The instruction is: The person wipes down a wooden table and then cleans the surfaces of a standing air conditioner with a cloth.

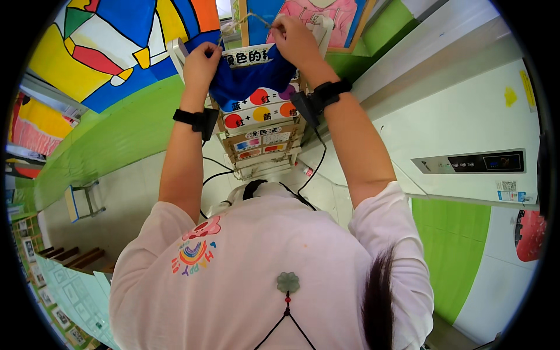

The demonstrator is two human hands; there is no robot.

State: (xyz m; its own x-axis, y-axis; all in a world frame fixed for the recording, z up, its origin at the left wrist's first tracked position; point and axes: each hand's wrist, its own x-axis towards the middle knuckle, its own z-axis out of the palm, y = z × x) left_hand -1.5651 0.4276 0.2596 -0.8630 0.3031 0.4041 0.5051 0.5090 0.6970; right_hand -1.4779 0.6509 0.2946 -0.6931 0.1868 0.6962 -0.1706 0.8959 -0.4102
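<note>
Pale shirt (265,251) up close, blue cloth (251,81) beyond

The cloth hangs before a tiered stand (265,166), between the left hand (202,63) and right hand (293,39). Each hand's grip pinches pale twine (233,26); whether either also clasps the cloth is hard to tell. Folds obscure the cloth's full shape, and it hides part of the stand's upper cards. The torso covers much of the pale floor (143,186). Beyond the stand, a painted panel (116,44) on the left and a framed picture (321,20) on the right are cut off above. Black lens edges swallow the room's corners.
</note>
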